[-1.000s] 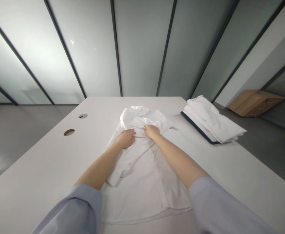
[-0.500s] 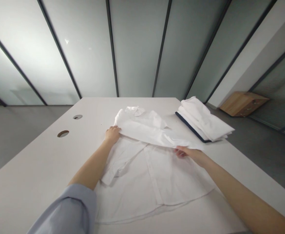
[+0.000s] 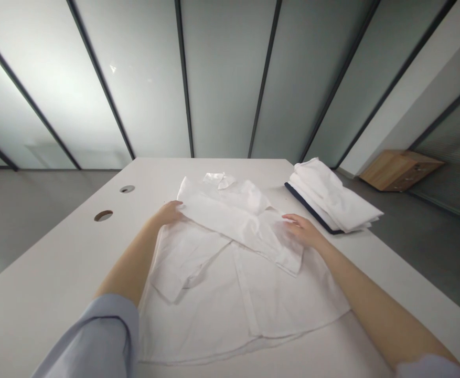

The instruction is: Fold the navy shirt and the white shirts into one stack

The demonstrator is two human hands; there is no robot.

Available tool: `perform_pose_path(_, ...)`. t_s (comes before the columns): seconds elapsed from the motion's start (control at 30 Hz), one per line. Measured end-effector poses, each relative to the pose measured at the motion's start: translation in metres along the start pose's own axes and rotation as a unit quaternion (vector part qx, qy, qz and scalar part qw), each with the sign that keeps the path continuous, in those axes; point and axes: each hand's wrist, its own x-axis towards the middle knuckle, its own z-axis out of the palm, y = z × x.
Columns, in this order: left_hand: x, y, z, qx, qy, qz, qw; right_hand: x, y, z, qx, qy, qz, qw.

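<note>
A white shirt lies spread on the white table, its collar at the far end. Both sleeves are laid inward over the body, the right-hand one reaching across the chest with its cuff lowest. My left hand grips the shirt's left edge near the shoulder, fingertips partly hidden by cloth. Over the right side of the shirt, my right hand has its fingers stretched out and apart beside the folded sleeve, slightly blurred, holding nothing.
To the right, a stack of folded white cloth rests on a dark navy layer. Two round holes pierce the table on the left. A wooden cabinet stands on the floor beyond, near frosted glass panels.
The right-hand sleeve now lies angled down across the shirt. My right hand has let go of it and lifted slightly away. My left hand has shifted left with the cloth edge.
</note>
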Motion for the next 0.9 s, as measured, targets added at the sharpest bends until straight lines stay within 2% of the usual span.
perform_pose_path(0.1, 0.01, 0.007, 0.001, -0.056, 0.007, -0.041, 0.998, 0.007, -0.011, 0.035, -0.171, -0.053, -0.053, 0.982)
perform_pose_path(0.23, 0.022, 0.021, 0.01, 0.034, 0.036, -0.097, 0.994, -0.005, -0.019, 0.059, -0.332, -0.08, -0.055, 0.938)
perform_pose_path(0.33, 0.019, 0.023, 0.013, 0.084, 0.06, -0.123, 0.987, -0.024, -0.022, 0.059, -0.366, -0.085, -0.053, 0.925)
perform_pose_path(0.47, 0.004, 0.026, 0.007, 0.142, 0.081, -0.137, 0.977, -0.039, -0.036, 0.044, -0.383, -0.093, -0.079, 0.916)
perform_pose_path(0.53, -0.003, 0.033, 0.007, 0.171, 0.105, -0.109, 0.974, -0.033, -0.048, 0.035, -0.385, -0.083, -0.068, 0.917)
perform_pose_path(0.6, -0.007, 0.042, 0.012, 0.19, 0.117, -0.044, 0.974, -0.016, -0.059, 0.029, -0.376, -0.047, -0.065, 0.923)
perform_pose_path(0.67, -0.007, 0.048, 0.022, 0.209, 0.089, 0.039, 0.973, 0.007, -0.065, 0.029, -0.352, -0.013, -0.105, 0.93)
perform_pose_path(0.73, -0.006, 0.049, 0.033, 0.223, 0.035, 0.086, 0.97, 0.031, -0.064, 0.036, -0.332, -0.012, -0.146, 0.932)
perform_pose_path(0.8, -0.004, 0.046, 0.042, 0.228, -0.013, 0.075, 0.971, 0.048, -0.056, 0.048, -0.326, -0.044, -0.13, 0.935)
perform_pose_path(0.9, -0.004, 0.04, 0.047, 0.222, -0.04, 0.04, 0.973, 0.057, -0.037, 0.065, -0.324, -0.087, -0.061, 0.94)
